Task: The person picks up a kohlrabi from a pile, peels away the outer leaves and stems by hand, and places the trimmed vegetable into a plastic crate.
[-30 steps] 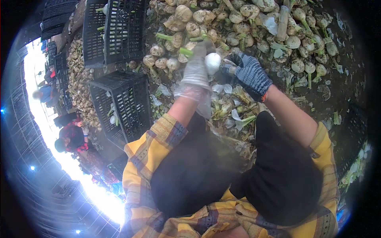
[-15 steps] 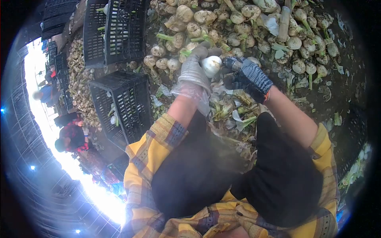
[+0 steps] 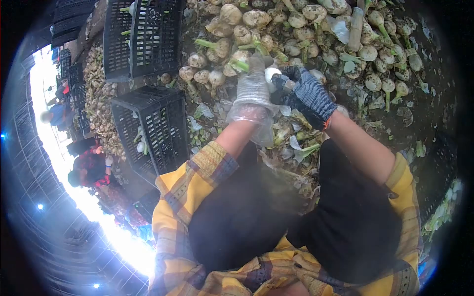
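My left hand [image 3: 253,84], in a whitish glove with a clear plastic cuff, is closed round a white peeled bulb [image 3: 271,75] whose cut green stalk [image 3: 240,64] sticks out on the left. Against the bulb's right side is my right hand [image 3: 307,96], in a grey and black knit glove. Its fingers are curled round a small tool [image 3: 289,87], of which only a short metallic part shows. Beyond both hands lies a heap of soil-stained bulbs [image 3: 256,18]. Peelings and cut stalks [image 3: 296,148] litter the ground below my hands.
Black plastic crates [image 3: 155,39] stand at the left, one lower crate [image 3: 162,129] near my left forearm. A second bulb pile [image 3: 101,98] lies beyond them. A co-worker in a red checked shirt [image 3: 91,167] is at far left. Another crate [image 3: 437,170] sits at the right edge.
The bulb has turned in my left hand and is now partly covered by my fingers. My right hand has moved slightly left, up against it.
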{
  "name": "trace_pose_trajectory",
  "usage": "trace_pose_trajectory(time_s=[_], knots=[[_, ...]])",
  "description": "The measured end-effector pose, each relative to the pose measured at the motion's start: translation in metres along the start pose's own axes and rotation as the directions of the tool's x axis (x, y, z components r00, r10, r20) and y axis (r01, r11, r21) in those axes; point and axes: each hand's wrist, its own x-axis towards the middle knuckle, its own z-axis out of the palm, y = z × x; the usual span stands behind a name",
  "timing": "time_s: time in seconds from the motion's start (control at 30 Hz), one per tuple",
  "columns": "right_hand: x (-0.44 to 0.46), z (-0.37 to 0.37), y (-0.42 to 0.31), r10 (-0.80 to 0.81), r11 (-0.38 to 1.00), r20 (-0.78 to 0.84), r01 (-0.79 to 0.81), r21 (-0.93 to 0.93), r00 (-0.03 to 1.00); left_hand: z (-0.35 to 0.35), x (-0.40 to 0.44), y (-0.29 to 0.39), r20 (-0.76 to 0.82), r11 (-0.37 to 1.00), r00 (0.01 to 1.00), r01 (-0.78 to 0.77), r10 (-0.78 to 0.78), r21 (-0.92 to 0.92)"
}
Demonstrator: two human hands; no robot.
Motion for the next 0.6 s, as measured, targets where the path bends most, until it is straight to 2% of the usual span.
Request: trace_pose_trajectory(time_s=[0.13,0.23,0.27,0.3,0.33,0.37,0.4,0.43,0.47,0.53,0.57,0.6], knots=[[0.000,-0.008,0.005,-0.106,0.994,0.087,0.107,-0.002,0.991,-0.005,0.010,-0.008,0.014,0.999,1.000,-0.011,0.011,0.034],[-0.001,-0.004,0.010,-0.053,0.967,0.090,0.028,0.253,0.995,-0.007,0.010,-0.003,-0.004,0.997,0.999,0.032,-0.032,0.071],[0.002,-0.008,0.015,-0.304,0.945,0.085,0.312,-0.099,0.949,-0.007,0.009,0.000,-0.016,0.995,0.998,0.058,-0.057,0.081],[0.006,-0.015,0.023,-0.518,0.729,0.170,0.536,-0.426,0.838,-0.007,0.010,-0.002,-0.021,0.997,0.997,0.073,-0.073,0.038],[0.007,-0.017,0.019,-0.651,0.362,0.324,0.657,-0.661,0.686,-0.005,0.012,-0.003,-0.024,0.996,0.996,0.088,-0.088,-0.006],[0.005,-0.014,0.016,-0.496,0.760,0.155,0.514,-0.398,0.854,-0.004,0.013,-0.005,-0.025,0.993,0.994,0.104,-0.105,-0.050],[0.003,-0.008,0.013,-0.245,0.968,0.074,0.248,-0.030,0.967,-0.005,0.014,-0.007,-0.028,0.996,0.995,0.091,-0.091,-0.008],[0.001,-0.004,0.008,0.037,0.933,0.102,-0.070,0.353,0.994,-0.006,0.014,-0.008,-0.028,0.996,0.997,0.076,-0.075,0.035],[0.005,-0.005,0.012,0.006,0.981,0.076,-0.020,0.194,0.997,-0.006,0.013,-0.008,-0.030,0.995,0.998,0.061,-0.059,0.078],[0.010,-0.002,0.009,-0.067,0.988,0.043,0.072,-0.139,0.997,-0.002,0.005,0.000,-0.052,0.994,0.993,0.108,-0.109,-0.021],[0.008,-0.004,0.007,-0.051,0.999,0.089,0.052,-0.009,0.995,0.000,0.003,0.003,-0.061,0.989,0.989,0.131,-0.135,-0.071],[0.002,-0.008,0.006,-0.040,0.992,0.137,0.024,0.120,0.990,-0.002,0.007,0.001,-0.056,0.993,0.992,0.111,-0.113,-0.040]])
